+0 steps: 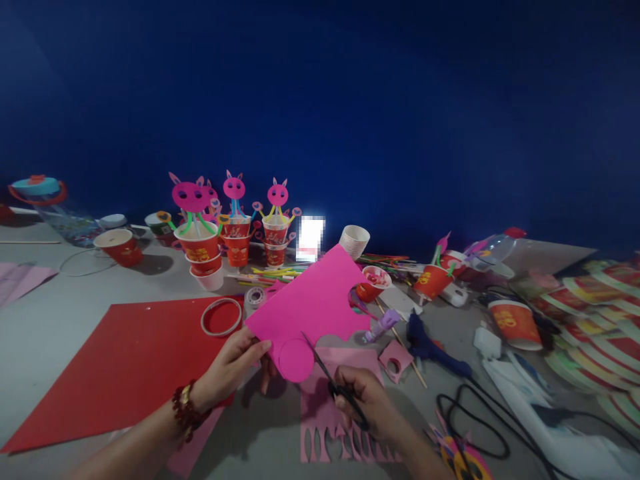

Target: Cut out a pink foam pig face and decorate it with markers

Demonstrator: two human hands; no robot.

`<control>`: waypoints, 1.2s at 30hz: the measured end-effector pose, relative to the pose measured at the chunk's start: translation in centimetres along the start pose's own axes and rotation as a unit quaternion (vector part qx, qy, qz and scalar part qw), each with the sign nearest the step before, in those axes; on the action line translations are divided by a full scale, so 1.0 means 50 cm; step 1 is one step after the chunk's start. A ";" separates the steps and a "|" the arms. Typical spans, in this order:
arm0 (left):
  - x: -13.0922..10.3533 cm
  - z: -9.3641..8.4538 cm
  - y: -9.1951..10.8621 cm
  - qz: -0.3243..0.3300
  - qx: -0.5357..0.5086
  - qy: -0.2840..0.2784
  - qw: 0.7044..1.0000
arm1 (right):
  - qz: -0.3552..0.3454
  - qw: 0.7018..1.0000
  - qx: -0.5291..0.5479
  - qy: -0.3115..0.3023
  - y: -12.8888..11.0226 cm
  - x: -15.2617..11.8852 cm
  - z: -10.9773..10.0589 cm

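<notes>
A bright pink craft sheet [310, 290], with rounded bites cut from its right edge, is held above the table by my left hand [233, 367]. My left thumb lies on top, near the sheet's lower left edge, with the fingers partly hidden underneath. A round pink shape [297, 361] shows at the sheet's lower corner. My right hand [367, 393] grips black-handled scissors [324, 365], their blades pointing up and left along that round shape. Beneath the scissors lies a paler pink sheet [313, 400] with several leaf-shaped holes near its front edge.
A red sheet [125, 360] with a tape ring [221, 317] lies on the left. Red paper cups [200, 250] bearing pink animal faces stand at the back. On the right are a blue glue gun [435, 350], black cables, a paper cup [515, 325] and blurred striped pieces [595, 320].
</notes>
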State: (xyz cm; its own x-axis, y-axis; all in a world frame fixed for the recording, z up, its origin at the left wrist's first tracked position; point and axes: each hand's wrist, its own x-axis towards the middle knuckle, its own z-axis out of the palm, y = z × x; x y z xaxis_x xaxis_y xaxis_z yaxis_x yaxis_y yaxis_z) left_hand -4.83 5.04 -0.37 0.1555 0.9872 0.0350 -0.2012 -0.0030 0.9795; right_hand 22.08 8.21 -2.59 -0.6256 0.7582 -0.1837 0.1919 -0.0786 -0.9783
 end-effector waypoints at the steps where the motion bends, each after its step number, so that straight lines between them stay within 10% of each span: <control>1: 0.000 0.000 0.001 -0.001 0.001 -0.001 1.000 | -0.002 1.000 -0.005 0.000 0.000 0.000 -0.001; 36: -0.001 -0.007 0.014 -0.014 0.009 0.025 1.000 | -0.014 0.999 -0.028 -0.012 0.012 0.003 -0.007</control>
State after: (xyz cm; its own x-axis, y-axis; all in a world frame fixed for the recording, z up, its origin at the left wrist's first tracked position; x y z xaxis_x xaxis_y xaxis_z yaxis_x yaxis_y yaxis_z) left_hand -5.32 5.06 0.23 0.1117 0.9937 -0.0024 -0.1792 0.0225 0.9836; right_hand 22.36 8.48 -3.15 -0.6489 0.7440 -0.1595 0.2156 -0.0212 -0.9763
